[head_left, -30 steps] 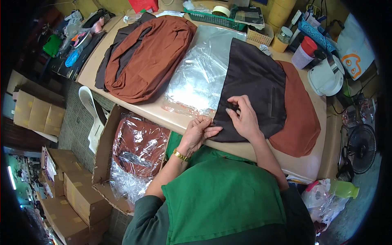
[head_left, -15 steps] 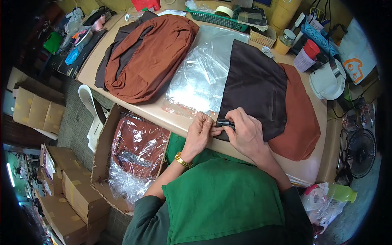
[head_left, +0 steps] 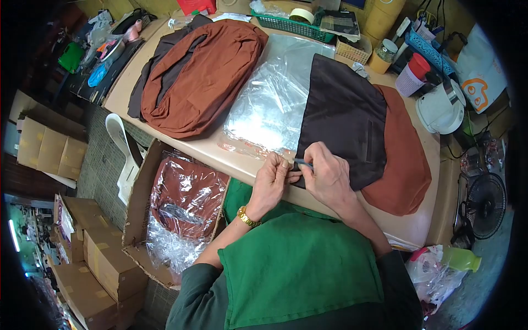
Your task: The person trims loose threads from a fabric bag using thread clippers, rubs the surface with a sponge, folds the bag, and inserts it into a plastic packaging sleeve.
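My left hand (head_left: pixel 270 179), with a gold watch (head_left: pixel 247 216) on the wrist, pinches at the near left corner of a dark brown fabric piece (head_left: pixel 344 110). In my right hand (head_left: pixel 331 175) is a small slim tool that looks like thread snips (head_left: pixel 302 162), its tip pointing at my left fingertips. What exactly lies between the left fingers is too small to make out. The dark piece lies flat, partly over a rust-coloured fabric part (head_left: pixel 404 165). Left of it is a clear plastic bag (head_left: pixel 269 93).
A rust-coloured bag (head_left: pixel 206 77) lies on the table (head_left: pixel 206 147) at the left. Below, an open carton (head_left: pixel 135 201) holds a plastic-wrapped rust item (head_left: pixel 184 192). Baskets (head_left: pixel 294 27), a jar (head_left: pixel 384 55) and a white appliance (head_left: pixel 440 107) line the back; a fan (head_left: pixel 487 206) stands right.
The right hand has shifted slightly up and left and turned, tilting the tool so that less of it shows. The left hand stays at the fabric corner.
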The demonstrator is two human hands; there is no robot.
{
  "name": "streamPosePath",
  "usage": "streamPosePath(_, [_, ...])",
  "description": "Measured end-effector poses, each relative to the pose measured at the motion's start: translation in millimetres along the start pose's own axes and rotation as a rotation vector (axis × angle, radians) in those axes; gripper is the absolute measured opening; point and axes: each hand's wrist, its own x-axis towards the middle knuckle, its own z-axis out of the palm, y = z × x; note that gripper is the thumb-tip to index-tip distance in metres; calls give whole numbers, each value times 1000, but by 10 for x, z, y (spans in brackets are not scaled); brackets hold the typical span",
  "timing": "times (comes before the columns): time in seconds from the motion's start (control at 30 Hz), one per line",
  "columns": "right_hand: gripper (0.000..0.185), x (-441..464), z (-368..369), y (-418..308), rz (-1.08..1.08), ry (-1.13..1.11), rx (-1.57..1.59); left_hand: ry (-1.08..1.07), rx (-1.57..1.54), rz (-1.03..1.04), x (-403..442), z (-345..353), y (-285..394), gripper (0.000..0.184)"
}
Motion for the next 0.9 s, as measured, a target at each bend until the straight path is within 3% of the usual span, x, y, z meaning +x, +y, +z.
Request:
streamPosePath(0.1, [31, 38, 34, 67, 93, 164, 87, 36, -70, -77, -9, 3, 61, 18])
streamPosePath(0.27, [34, -53, 23, 19, 22, 134, 122, 43, -33, -71, 13, -57, -35, 17])
streamPosePath(0.33, [35, -70, 4, -10, 44, 12, 39, 26, -32, -54, 25, -55, -54, 17])
streamPosePath(0.8, [27, -28, 13, 4, 10, -14, 42, 38, -9, -1, 8, -24, -43, 19])
streamPosePath(0.9, [35, 58, 160, 200, 146, 164, 117, 36, 129, -84, 3, -111, 32, 18])
